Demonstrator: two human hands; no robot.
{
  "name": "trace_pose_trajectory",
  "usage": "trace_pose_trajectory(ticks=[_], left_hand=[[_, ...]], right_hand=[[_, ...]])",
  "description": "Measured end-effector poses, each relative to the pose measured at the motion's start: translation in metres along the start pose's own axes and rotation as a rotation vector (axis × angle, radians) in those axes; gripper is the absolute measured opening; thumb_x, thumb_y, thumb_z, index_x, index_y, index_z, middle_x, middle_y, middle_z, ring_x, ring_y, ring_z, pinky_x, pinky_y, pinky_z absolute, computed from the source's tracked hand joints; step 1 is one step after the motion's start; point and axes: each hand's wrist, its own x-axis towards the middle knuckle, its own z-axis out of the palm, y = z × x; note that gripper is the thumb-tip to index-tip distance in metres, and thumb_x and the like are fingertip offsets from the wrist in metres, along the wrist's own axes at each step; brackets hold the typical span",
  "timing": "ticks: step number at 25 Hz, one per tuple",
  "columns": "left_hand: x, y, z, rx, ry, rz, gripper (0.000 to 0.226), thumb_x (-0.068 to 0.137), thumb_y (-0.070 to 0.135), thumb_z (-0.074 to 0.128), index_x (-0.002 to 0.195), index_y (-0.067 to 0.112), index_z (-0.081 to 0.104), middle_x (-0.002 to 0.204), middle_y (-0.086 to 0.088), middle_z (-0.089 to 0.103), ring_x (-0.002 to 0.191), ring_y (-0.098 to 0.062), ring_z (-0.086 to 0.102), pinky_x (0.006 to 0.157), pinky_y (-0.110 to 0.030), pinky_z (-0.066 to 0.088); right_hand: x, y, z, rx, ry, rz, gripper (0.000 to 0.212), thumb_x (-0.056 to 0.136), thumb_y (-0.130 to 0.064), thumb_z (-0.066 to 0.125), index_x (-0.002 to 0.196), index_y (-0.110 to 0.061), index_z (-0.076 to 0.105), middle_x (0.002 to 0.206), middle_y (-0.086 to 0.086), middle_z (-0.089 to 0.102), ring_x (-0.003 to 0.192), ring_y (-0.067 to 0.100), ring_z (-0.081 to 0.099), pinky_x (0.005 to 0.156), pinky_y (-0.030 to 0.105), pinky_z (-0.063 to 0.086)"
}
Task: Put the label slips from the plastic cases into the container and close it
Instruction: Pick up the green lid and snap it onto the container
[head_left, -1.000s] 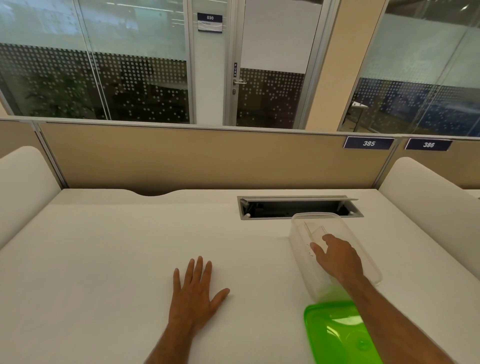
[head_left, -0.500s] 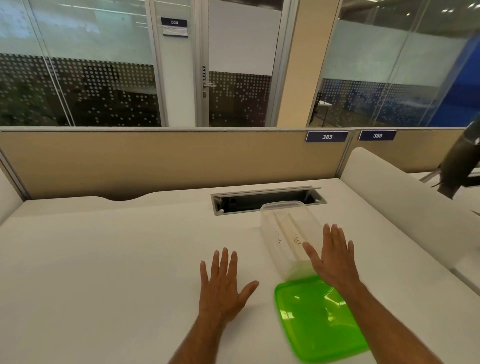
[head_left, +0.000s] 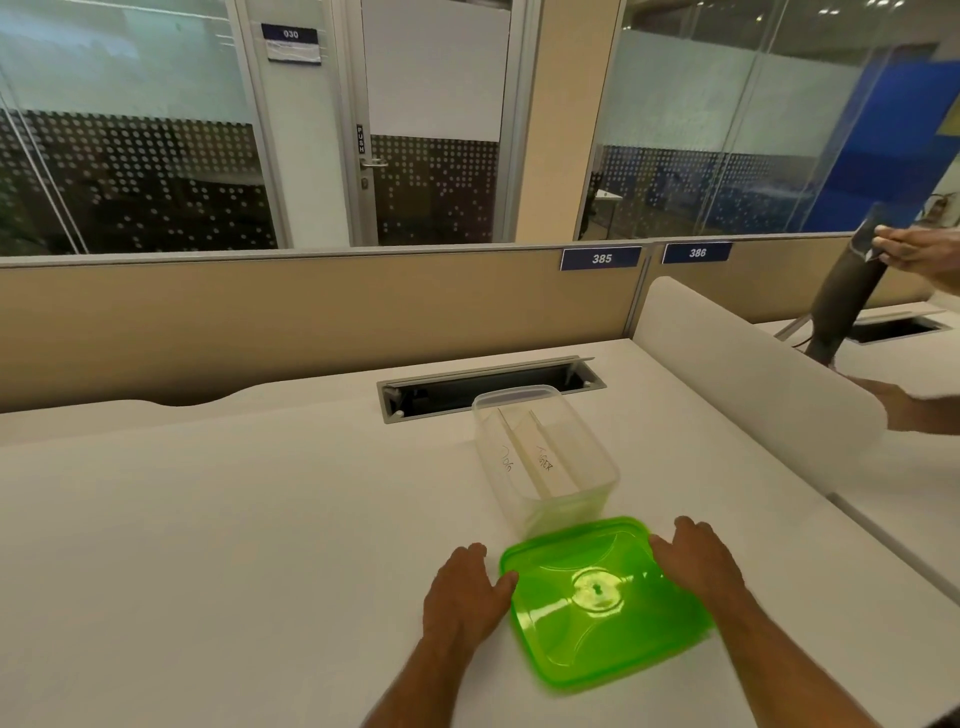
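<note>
Head view, looking down over the desk (head_left: 208, 519): nearest me is the green lid (head_left: 602, 597), lying flat with a hand at each side. The left hand (head_left: 462, 592) sits just left of the lid, fingers curled at its edge and thumb touching the near-left corner. The right hand (head_left: 696, 561) is at the lid's far-right edge, fingers bent over the rim. Whether either hand has truly gripped it, or only rests against it, I cannot tell.

Just beyond the lid, touching or nearly touching its far edge, stands the clear container (head_left: 545, 457), open on top. Its long axis runs away from the person, towards the cable slot (head_left: 488, 387) behind it. Inside lie two label slips (head_left: 524, 460) side by side along that axis, with handwriting showing.

So the move to come looks like a short lift forward — the container is straight ahead of the lid, and both hands are equally close. The lid would need squaring up with the rim.

Half a second ago both hands were spread flat, the left well left of the lid and the right over the container's near end; since then both have closed in on the lid.

Beyond the white divider (head_left: 753, 364), right of the container, another person's hands (head_left: 914, 254) handle a dark object.
</note>
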Motion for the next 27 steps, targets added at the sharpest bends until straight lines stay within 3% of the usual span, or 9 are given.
trace_pose_trajectory(ticks=[4, 8, 10, 13, 16, 20, 22, 25, 27], left_hand=[[-0.003, 0.013, 0.004, -0.136, -0.034, -0.040, 0.046, 0.084, 0.048, 0.062, 0.118, 0.016, 0.061, 0.117, -0.005, 0.066, 0.110, -0.023, 0.061, 0.092, -0.032, 0.047], [-0.009, 0.018, 0.007, -0.310, -0.025, -0.108, 0.038, 0.078, 0.040, 0.068, 0.106, 0.015, 0.062, 0.105, -0.005, 0.069, 0.097, -0.026, 0.067, 0.086, -0.035, 0.053], [-0.012, 0.017, 0.003, -0.420, 0.006, -0.123, 0.029, 0.075, 0.033, 0.070, 0.095, 0.015, 0.059, 0.092, -0.005, 0.071, 0.084, -0.029, 0.071, 0.080, -0.041, 0.058], [-0.016, 0.018, -0.007, -0.593, 0.097, -0.090, 0.017, 0.073, 0.015, 0.068, 0.082, 0.014, 0.054, 0.074, -0.008, 0.068, 0.056, -0.029, 0.070, 0.056, -0.043, 0.060], [-0.018, 0.019, -0.023, -0.733, 0.231, 0.051, 0.018, 0.076, 0.007, 0.071, 0.078, 0.016, 0.055, 0.072, -0.007, 0.066, 0.042, -0.025, 0.064, 0.038, -0.034, 0.052], [-0.015, 0.023, -0.050, -0.766, 0.380, 0.247, 0.020, 0.078, 0.010, 0.075, 0.081, 0.021, 0.058, 0.075, 0.002, 0.067, 0.046, -0.032, 0.061, 0.042, -0.038, 0.053], [-0.008, 0.026, -0.065, -0.731, 0.486, 0.260, 0.019, 0.080, 0.011, 0.075, 0.085, 0.022, 0.061, 0.078, 0.007, 0.070, 0.050, -0.026, 0.062, 0.051, -0.042, 0.056], [0.004, 0.033, -0.089, -0.720, 0.524, 0.207, 0.018, 0.087, 0.026, 0.071, 0.103, 0.026, 0.063, 0.100, 0.009, 0.073, 0.068, -0.005, 0.066, 0.065, -0.024, 0.053], [0.008, 0.042, -0.100, -0.787, 0.420, 0.134, 0.038, 0.090, 0.040, 0.065, 0.125, 0.025, 0.058, 0.124, 0.006, 0.066, 0.097, -0.011, 0.065, 0.078, -0.023, 0.046]], right_hand=[[0.002, 0.006, 0.007, -0.057, -0.056, -0.011, 0.033, 0.081, -0.031, 0.053, 0.100, -0.006, 0.063, 0.115, 0.017, 0.063, 0.107, 0.033, 0.061, 0.081, 0.032, 0.047], [-0.002, 0.008, 0.006, -0.027, -0.059, -0.011, 0.013, 0.077, -0.026, 0.056, 0.077, -0.013, 0.058, 0.094, 0.012, 0.066, 0.096, 0.031, 0.064, 0.068, 0.027, 0.041], [-0.003, 0.008, 0.000, 0.047, -0.079, 0.006, 0.013, 0.076, -0.025, 0.063, 0.077, -0.012, 0.061, 0.084, 0.009, 0.066, 0.093, 0.030, 0.066, 0.066, 0.027, 0.043], [-0.004, 0.009, -0.020, 0.378, -0.136, 0.027, 0.016, 0.074, -0.020, 0.078, 0.079, -0.010, 0.066, 0.075, 0.010, 0.070, 0.066, 0.027, 0.064, 0.054, 0.027, 0.045], [-0.005, 0.005, -0.047, 0.783, -0.280, 0.012, 0.011, 0.077, -0.006, 0.076, 0.085, -0.005, 0.069, 0.064, 0.008, 0.064, 0.051, 0.019, 0.051, 0.049, 0.023, 0.036], [-0.011, -0.019, -0.086, 1.008, -0.359, -0.147, 0.018, 0.080, 0.004, 0.069, 0.096, -0.002, 0.070, 0.068, 0.008, 0.067, 0.055, 0.018, 0.055, 0.053, 0.026, 0.044], [-0.017, -0.035, -0.103, 1.106, -0.324, -0.275, 0.020, 0.079, 0.005, 0.068, 0.096, -0.003, 0.071, 0.072, 0.009, 0.070, 0.057, 0.018, 0.059, 0.052, 0.028, 0.050], [-0.030, -0.066, -0.119, 1.174, -0.147, -0.497, 0.022, 0.080, 0.008, 0.067, 0.090, -0.010, 0.074, 0.071, 0.005, 0.073, 0.059, 0.013, 0.063, 0.053, 0.022, 0.053], [-0.039, -0.087, -0.120, 1.155, 0.013, -0.640, 0.026, 0.081, 0.010, 0.067, 0.089, -0.014, 0.074, 0.069, -0.003, 0.073, 0.062, 0.005, 0.063, 0.057, 0.018, 0.052]])
